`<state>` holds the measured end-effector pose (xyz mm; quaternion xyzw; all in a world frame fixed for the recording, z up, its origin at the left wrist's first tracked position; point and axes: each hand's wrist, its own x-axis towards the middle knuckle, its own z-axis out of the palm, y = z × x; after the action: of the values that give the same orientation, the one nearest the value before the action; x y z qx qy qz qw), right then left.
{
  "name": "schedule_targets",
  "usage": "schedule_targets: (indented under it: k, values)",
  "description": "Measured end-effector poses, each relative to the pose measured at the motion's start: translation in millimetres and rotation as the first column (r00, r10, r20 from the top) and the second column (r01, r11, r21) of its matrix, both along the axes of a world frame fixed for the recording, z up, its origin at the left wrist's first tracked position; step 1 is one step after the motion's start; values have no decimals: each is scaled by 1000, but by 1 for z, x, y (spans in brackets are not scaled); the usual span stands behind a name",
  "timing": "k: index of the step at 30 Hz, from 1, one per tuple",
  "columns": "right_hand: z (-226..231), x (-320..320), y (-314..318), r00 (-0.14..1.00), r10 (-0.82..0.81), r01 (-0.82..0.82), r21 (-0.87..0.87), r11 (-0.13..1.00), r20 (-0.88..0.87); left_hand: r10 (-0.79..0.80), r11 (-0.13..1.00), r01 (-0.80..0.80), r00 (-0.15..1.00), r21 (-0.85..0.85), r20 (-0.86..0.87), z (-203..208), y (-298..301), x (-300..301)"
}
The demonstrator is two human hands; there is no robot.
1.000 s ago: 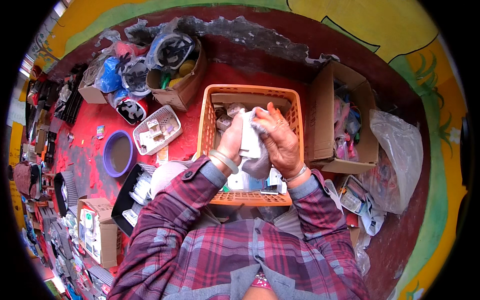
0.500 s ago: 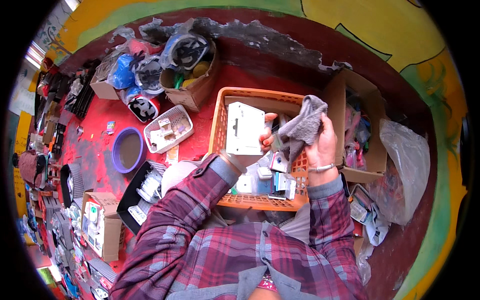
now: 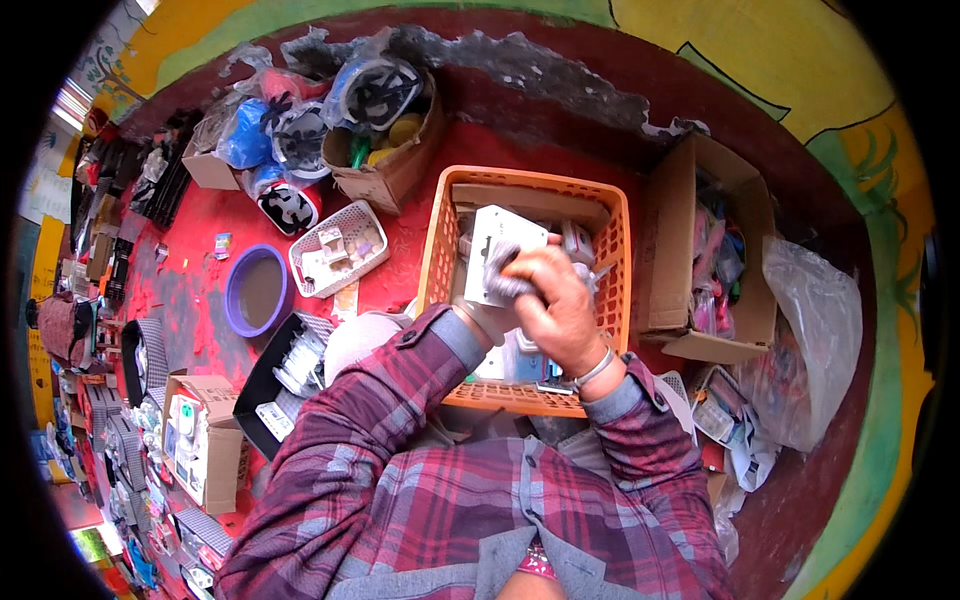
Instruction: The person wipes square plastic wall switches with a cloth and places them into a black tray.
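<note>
- The white plate (image 3: pixel 497 228) is sitting in the upper middle of the frame, held above the orange basket (image 3: pixel 617 250) and tilting a little.
- The left hand (image 3: pixel 492 318) is supporting it from beneath; a fingertip is showing at the plate's right edge, while the plate and the other hand are hiding most of the grip, so I cannot tell how tightly it is curling.
- The right hand (image 3: pixel 562 305) is closing around a bunched grey cloth (image 3: pixel 507 272), its fingers bending inward, the cloth lying against the plate's face.
- The plate is looking like stiff, thin plastic: probably light, rather slippery on its smooth face, and likely to crack or scuff if dropped. Its edges and corners are offering the safest hold, with a palm underneath.
- The cloth is looking soft, limp and fuzzy; it should be crumpling easily and taking a pinch anywhere.
- The basket is showing hard plastic walls pierced with rows of holes, in a rounded rectangle.
- At left, a round purple tub (image 3: pixel 289 300) is standing near a perforated white basket (image 3: pixel 345 279).
- At right, a cardboard box (image 3: pixel 667 250) is gaping open, stiff and matte, beside a crinkled, see-through plastic bag (image 3: pixel 810 335).
- The red floor (image 3: pixel 200 250) is looking worn and patchy.
</note>
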<state>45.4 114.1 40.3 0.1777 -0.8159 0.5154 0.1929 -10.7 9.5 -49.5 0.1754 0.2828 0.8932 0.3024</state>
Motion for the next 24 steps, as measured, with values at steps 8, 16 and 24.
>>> schedule_targets:
  k: [8,16,24]
  values:
    - [2,-4,9,983,-148,149,6,989,-108,152,966,-158,987,-203,-45,-3,9,5]
    - [-5,-7,19,952,-307,306,-28,952,-24,-58,984,59,998,-167,10,11,13,9]
    - [-23,-13,20,944,-314,321,-75,944,99,165,975,-102,927,-198,337,17,9,0]
